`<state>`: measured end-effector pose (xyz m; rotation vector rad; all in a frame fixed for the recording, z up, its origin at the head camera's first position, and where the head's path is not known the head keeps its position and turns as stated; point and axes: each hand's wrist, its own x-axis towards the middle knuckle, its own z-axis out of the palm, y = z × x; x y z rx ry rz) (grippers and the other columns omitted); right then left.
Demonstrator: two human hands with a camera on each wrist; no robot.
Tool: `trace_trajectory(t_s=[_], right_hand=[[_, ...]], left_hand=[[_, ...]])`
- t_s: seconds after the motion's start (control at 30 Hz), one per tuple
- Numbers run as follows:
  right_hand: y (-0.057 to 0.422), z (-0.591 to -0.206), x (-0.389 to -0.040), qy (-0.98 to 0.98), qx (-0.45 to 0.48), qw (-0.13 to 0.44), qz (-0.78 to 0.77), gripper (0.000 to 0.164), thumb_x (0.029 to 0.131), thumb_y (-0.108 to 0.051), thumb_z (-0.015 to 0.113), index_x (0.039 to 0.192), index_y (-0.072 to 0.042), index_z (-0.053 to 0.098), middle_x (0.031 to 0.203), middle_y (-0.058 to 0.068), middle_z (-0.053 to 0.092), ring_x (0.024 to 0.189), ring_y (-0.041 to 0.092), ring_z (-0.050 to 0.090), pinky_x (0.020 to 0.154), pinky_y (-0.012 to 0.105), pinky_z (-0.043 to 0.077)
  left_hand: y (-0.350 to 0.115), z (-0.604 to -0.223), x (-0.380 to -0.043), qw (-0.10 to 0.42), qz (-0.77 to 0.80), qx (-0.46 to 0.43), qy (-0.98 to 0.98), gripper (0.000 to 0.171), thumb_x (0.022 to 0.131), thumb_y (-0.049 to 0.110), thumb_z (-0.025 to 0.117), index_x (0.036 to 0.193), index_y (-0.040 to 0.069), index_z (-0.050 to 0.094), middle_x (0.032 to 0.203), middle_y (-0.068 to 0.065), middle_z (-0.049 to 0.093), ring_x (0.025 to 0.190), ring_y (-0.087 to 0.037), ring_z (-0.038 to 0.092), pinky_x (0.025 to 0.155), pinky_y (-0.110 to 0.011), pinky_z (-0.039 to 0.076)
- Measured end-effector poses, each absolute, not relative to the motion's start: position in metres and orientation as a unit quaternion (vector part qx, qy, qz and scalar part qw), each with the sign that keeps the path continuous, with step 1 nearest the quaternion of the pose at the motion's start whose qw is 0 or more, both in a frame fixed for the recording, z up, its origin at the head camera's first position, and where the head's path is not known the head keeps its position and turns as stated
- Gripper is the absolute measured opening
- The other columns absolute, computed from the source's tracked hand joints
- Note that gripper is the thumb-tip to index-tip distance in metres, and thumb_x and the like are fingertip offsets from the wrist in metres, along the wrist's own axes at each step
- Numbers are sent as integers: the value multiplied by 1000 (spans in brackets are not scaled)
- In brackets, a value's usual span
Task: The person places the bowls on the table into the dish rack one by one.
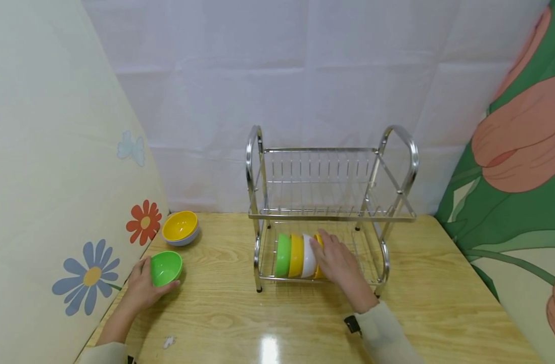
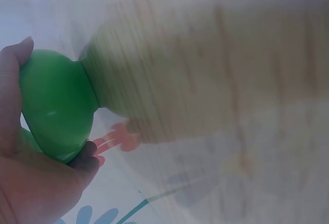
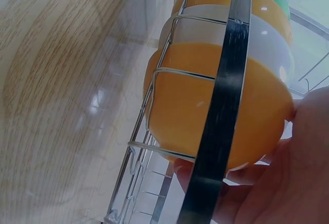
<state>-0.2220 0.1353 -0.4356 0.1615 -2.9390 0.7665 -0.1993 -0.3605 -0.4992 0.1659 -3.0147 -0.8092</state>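
Fingers of my left hand [image 1: 143, 290] grip a green bowl [image 1: 166, 270] at the left of the worktop [image 1: 214, 308]; I cannot tell whether its foot touches down. My right hand [image 1: 336, 259] has its fingers around the rightmost yellow bowl [image 3: 180, 111], low in the metal rack [image 1: 332, 218], beside a white bowl [image 1: 308, 257], a second yellow bowl [image 1: 296, 256] and a second green bowl [image 1: 283, 256]. Behind the left hand, I see a nested yellow-and-pale-blue pair [image 1: 180, 225].
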Motion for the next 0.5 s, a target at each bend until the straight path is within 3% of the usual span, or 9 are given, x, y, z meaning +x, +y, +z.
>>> trace_trajectory(t_s=[0.5], right_hand=[[138, -430, -218, -960, 37, 73, 267, 64, 108, -52, 29, 154, -8, 40, 151, 24, 45, 133, 47, 47, 105, 66, 41]], left_hand=[[-362, -497, -197, 8, -257, 61, -965, 127, 82, 59, 76, 154, -16, 2, 153, -44, 4, 131, -62, 22, 104, -76, 33]])
